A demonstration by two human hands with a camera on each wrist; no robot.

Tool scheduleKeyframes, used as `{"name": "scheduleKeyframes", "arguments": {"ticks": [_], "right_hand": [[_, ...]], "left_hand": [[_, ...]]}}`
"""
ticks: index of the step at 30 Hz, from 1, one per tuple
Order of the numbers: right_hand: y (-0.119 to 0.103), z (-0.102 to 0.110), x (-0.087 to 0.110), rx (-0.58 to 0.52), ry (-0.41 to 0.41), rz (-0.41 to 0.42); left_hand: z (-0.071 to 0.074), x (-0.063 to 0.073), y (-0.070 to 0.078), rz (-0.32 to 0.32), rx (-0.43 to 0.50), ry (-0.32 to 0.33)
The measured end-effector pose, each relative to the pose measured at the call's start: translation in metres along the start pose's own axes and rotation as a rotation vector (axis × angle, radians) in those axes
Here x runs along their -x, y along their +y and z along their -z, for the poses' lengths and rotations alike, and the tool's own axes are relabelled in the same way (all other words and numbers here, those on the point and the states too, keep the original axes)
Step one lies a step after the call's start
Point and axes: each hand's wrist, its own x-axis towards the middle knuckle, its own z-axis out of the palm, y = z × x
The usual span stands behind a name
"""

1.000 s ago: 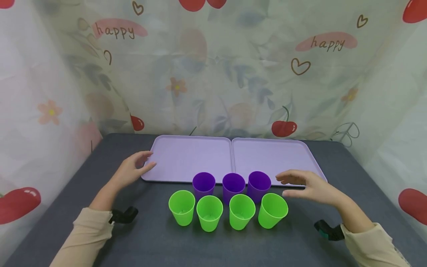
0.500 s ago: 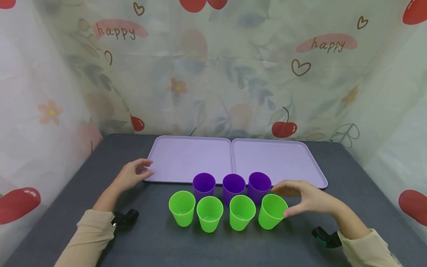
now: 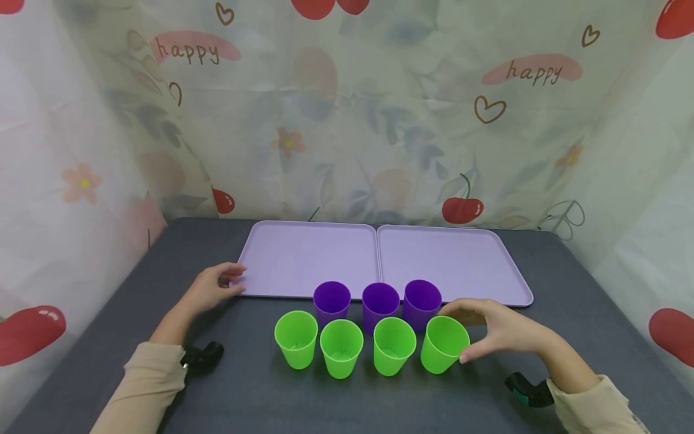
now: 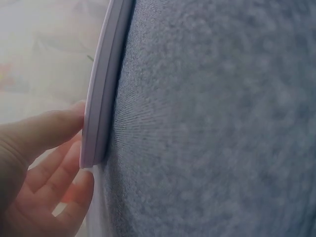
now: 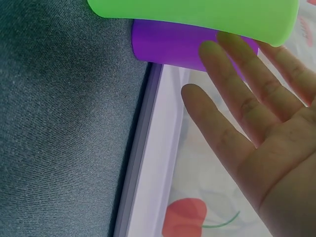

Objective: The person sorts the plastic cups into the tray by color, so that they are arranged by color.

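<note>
In the head view, my left hand (image 3: 208,286) is at the left edge of the left lilac tray (image 3: 309,256), its fingers loosely bent. The left wrist view has the thumb against the tray's rim (image 4: 99,94) and the other fingers by its corner. My right hand (image 3: 504,328) reaches around the right side of the rightmost green cup (image 3: 443,346), thumb near, fingers behind. Seen from the right wrist, the fingers are spread and extended, overlapping that green cup (image 5: 197,12) and a purple cup (image 5: 168,44) behind it. Both cups are upright.
Several green cups, such as the leftmost cup (image 3: 295,340), form the front row. Behind them stand three purple cups, including one at left (image 3: 332,301). A right lilac tray (image 3: 450,262) abuts the left one on the dark cloth-covered table (image 3: 336,410). A printed curtain (image 3: 347,150) surrounds it.
My right hand has moved nearer and lower, to the rightmost green cup. My left hand has come down and slightly nearer along the left tray's edge. Cups and trays stay in place.
</note>
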Motion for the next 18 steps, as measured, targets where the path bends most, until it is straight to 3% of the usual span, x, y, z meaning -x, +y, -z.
{"name": "scheduleKeyframes", "arguments": {"ticks": [11,18], "right_hand": [[-0.005,0.0,0.0,0.065,0.011,-0.028],[-0.013,0.005,0.0,0.099,0.034,-0.023]], "left_hand": [[0.002,0.0,0.004,0.069,-0.021,-0.04],[0.003,0.001,0.005,0.068,-0.015,-0.048]]}}
